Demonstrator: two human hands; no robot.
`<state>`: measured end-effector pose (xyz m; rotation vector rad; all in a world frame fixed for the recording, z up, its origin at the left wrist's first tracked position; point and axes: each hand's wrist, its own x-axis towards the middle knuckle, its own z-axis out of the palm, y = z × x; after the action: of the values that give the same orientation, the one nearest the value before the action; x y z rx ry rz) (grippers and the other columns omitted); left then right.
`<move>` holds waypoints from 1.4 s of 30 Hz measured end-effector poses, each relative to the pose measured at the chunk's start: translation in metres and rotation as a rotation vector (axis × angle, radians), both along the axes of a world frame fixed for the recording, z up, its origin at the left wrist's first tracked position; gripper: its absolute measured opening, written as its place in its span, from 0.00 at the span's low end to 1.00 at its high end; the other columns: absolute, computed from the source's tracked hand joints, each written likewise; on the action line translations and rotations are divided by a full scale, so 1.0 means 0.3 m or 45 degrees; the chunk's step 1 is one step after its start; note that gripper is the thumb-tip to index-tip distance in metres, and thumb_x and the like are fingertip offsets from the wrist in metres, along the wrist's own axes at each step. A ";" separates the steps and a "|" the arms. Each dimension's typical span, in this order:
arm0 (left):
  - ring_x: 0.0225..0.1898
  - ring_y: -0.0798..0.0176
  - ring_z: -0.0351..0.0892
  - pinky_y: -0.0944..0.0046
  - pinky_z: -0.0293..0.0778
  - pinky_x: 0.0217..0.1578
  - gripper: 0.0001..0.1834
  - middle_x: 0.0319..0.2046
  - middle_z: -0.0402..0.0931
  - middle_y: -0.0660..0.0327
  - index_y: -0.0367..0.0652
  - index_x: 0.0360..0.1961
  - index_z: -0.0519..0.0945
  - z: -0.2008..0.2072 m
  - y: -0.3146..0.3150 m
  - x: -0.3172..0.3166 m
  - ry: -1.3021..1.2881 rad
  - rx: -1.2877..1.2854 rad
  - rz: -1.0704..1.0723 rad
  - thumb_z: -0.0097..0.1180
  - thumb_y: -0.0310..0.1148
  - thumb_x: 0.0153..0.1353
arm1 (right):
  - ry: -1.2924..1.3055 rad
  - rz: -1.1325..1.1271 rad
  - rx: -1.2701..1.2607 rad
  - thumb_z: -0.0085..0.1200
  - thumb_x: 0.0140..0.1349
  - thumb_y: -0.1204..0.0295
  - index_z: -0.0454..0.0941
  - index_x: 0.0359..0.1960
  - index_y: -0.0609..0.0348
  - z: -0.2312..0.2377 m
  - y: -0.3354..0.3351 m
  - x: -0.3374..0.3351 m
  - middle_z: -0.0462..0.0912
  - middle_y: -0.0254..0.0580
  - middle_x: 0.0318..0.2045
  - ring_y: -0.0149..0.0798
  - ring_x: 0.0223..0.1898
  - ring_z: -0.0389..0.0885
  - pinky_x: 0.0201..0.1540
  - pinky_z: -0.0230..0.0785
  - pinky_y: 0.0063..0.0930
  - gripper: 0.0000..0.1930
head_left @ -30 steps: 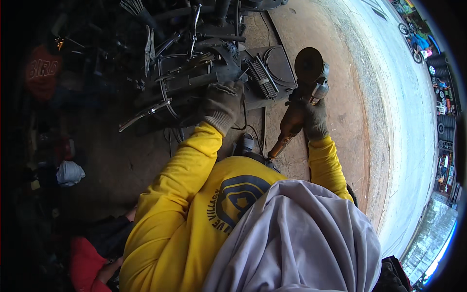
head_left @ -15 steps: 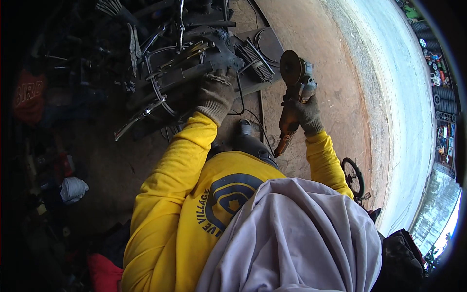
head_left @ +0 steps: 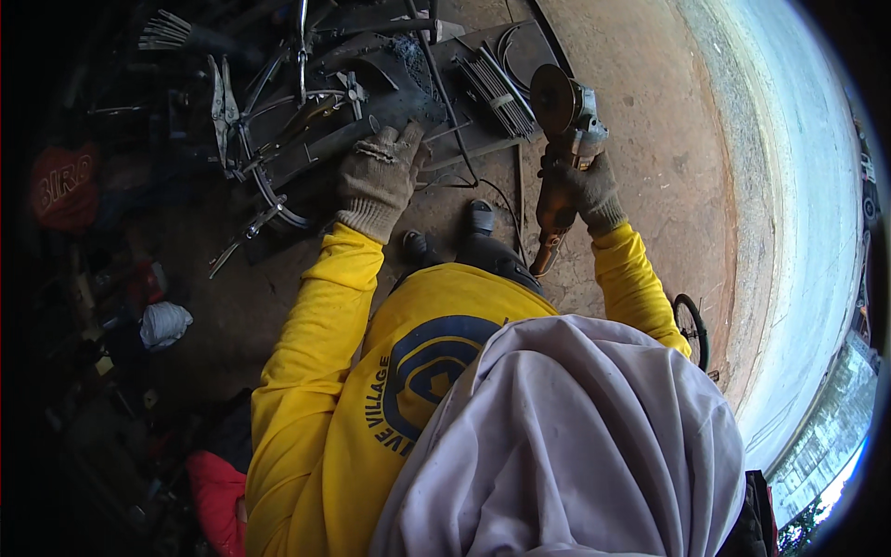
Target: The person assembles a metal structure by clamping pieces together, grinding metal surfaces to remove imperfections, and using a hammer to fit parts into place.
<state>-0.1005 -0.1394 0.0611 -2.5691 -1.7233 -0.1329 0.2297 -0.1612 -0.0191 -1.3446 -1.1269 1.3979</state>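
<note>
Head view shows the right hand, gloved, wrapped around the body of an angle grinder, its fingers closed firmly on the casing. The grinder stands off the right side of the dark work surface, above the brown floor, with its disc uppermost. The left hand, gloved too, reaches over the metalwork with its fingers partly extended and its thumb a little apart. A thin rod runs out beside that thumb; in this dim patch I cannot tell whether the fingers grip it or merely lie near it.

Compared with a second ago, the metalwork sits farther left in view, which seems mostly the head turning. The left hand has shifted leftward too, and its thumb now shows more plainly. The right hand keeps the same grip, but the disc appears nearer the bundle of thin rods lying on the surface. Even so, a gap shows between them, so I judge the tool is not cutting anything at this instant; whether the disc spins I cannot tell.

Locking pliers stand left of the left hand, and a bent dark rod passes between both hands.
</note>
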 end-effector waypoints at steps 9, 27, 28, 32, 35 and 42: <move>0.33 0.51 0.82 0.54 0.80 0.30 0.18 0.36 0.78 0.58 0.59 0.58 0.77 0.009 -0.008 0.005 0.082 -0.013 0.192 0.50 0.44 0.70 | -0.080 0.203 0.140 0.66 0.54 0.72 0.72 0.54 0.60 0.047 0.037 -0.003 0.82 0.42 0.43 0.38 0.43 0.83 0.48 0.78 0.36 0.26; 0.32 0.53 0.83 0.56 0.80 0.28 0.18 0.35 0.80 0.60 0.58 0.57 0.78 0.012 -0.015 0.079 -0.027 0.034 0.100 0.54 0.41 0.65 | -0.287 0.315 -0.018 0.69 0.49 0.69 0.75 0.55 0.59 0.146 0.035 -0.077 0.83 0.39 0.46 0.35 0.47 0.81 0.53 0.73 0.33 0.29; 0.32 0.53 0.83 0.55 0.80 0.29 0.18 0.35 0.80 0.60 0.58 0.57 0.78 0.012 -0.016 0.081 -0.013 0.024 0.111 0.54 0.41 0.65 | -0.285 0.314 -0.022 0.69 0.49 0.69 0.75 0.55 0.59 0.144 0.035 -0.080 0.83 0.39 0.46 0.35 0.47 0.81 0.53 0.73 0.33 0.29; 0.33 0.52 0.83 0.56 0.80 0.29 0.19 0.35 0.80 0.60 0.57 0.57 0.78 0.009 -0.015 0.077 -0.023 0.027 0.106 0.55 0.41 0.65 | -0.248 0.330 0.008 0.69 0.48 0.69 0.76 0.53 0.59 0.099 0.047 -0.071 0.84 0.39 0.45 0.36 0.45 0.82 0.52 0.74 0.32 0.28; 0.33 0.52 0.83 0.56 0.80 0.30 0.19 0.34 0.80 0.59 0.57 0.57 0.78 0.011 -0.016 0.080 -0.031 0.038 0.096 0.56 0.41 0.64 | -0.258 0.388 -0.008 0.69 0.48 0.69 0.77 0.52 0.60 0.068 0.058 -0.063 0.84 0.39 0.44 0.36 0.44 0.83 0.51 0.75 0.33 0.27; 0.31 0.52 0.81 0.56 0.79 0.30 0.19 0.31 0.78 0.60 0.54 0.57 0.78 0.010 -0.017 0.088 -0.040 0.076 0.089 0.55 0.41 0.65 | -0.177 0.372 0.064 0.69 0.48 0.70 0.75 0.54 0.60 0.057 0.059 -0.073 0.84 0.40 0.44 0.37 0.45 0.83 0.52 0.75 0.34 0.29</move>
<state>-0.0740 -0.1443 0.0641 -2.4746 -1.7890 -0.2197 0.2077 -0.1434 -0.0020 -1.2951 -1.4895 1.4875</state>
